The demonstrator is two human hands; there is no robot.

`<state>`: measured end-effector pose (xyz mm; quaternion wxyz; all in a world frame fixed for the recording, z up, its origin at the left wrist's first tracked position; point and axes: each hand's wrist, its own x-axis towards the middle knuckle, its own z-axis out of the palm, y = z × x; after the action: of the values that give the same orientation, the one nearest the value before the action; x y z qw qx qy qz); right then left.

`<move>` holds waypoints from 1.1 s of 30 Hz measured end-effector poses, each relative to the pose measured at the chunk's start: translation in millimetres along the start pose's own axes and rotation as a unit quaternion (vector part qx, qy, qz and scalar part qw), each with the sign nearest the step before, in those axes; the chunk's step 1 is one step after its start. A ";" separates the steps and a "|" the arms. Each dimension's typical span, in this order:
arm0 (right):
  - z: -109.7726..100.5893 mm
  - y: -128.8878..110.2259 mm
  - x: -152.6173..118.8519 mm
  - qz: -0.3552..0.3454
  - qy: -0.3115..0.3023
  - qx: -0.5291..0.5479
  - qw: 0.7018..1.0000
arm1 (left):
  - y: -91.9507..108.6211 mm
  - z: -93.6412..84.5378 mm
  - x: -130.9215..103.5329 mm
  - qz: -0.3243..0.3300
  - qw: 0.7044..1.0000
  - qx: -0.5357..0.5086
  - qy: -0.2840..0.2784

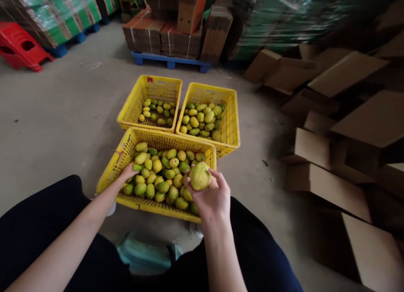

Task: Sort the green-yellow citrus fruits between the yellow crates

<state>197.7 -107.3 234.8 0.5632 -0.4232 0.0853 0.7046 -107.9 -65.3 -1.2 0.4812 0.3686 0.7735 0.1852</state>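
- Grey concrete floor [72, 98] underfoot, with a red plastic stool [27, 48] at far left and a heap of open cardboard boxes [315, 147] along the right.
- At the back, bundled flat cardboard [148, 35] on a blue pallet [171, 60], between green stacks in clear wrap [59, 10].
- On the floor ahead, three yellow plastic crates: a near crate [158, 208] set crosswise, with a far left crate [131, 102] and a far right crate [232, 119] side by side just beyond.
- In all three, loose lemons [157, 165], from yellow to green; most crowded in the near crate, sparsest in the far left crate.
- Right hand [216, 197] palm up over the right part of the near crate, grip closed around a yellow-green lemon [200, 176], raised above the others.
- Left hand [128, 173] reaching into the left side of the near crate, fingers at a green lemon [136, 168]; cannot tell whether clenched on it.
- Between dark-clothed legs [265, 250], a teal object [142, 252], partly hidden.
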 end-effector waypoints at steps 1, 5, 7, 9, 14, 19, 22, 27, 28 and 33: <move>-1.1 -2.1 -1.6 -0.011 -0.006 0.009 1.000 | 0.0 0.9 3.4 0.002 1.000 0.009 0.002; -6.7 -7.9 -9.4 -0.035 -0.041 0.029 0.998 | 3.2 0.9 10.1 0.036 0.995 0.086 0.019; -9.5 -8.3 -13.0 -0.029 -0.066 0.015 0.997 | 4.6 0.4 9.0 0.045 0.987 0.152 0.030; -11.2 -7.5 -15.4 -0.025 -0.083 -0.006 0.996 | 4.8 0.8 4.3 0.038 0.978 0.199 0.049; -8.8 -2.4 -16.7 -0.039 -0.101 -0.024 0.994 | 7.3 1.7 -21.7 0.024 0.974 0.207 0.092; -3.7 6.0 -21.0 -0.004 -0.138 -0.026 0.990 | 51.2 -11.1 -46.8 0.002 1.000 -0.010 0.014; -3.1 11.5 -24.5 0.003 -0.159 -0.043 0.986 | 109.2 -28.3 -63.5 0.014 0.983 -0.169 -0.075; -1.4 21.4 -27.2 0.002 -0.219 -0.074 0.973 | 204.5 -67.1 -124.1 0.147 0.861 -0.407 -0.269; 0.1 21.7 -27.4 0.004 -0.234 -0.081 0.969 | 215.4 -72.9 -139.0 0.163 0.832 -0.441 -0.293; 23.9 0.3 -26.0 0.039 -0.260 -0.184 0.947 | 217.7 -75.0 -187.8 0.129 0.767 -0.523 -0.349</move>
<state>185.7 -111.9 267.6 0.4499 -0.3177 -0.1788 0.8153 -38.8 -57.1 287.6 0.8077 0.1953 0.2804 0.4805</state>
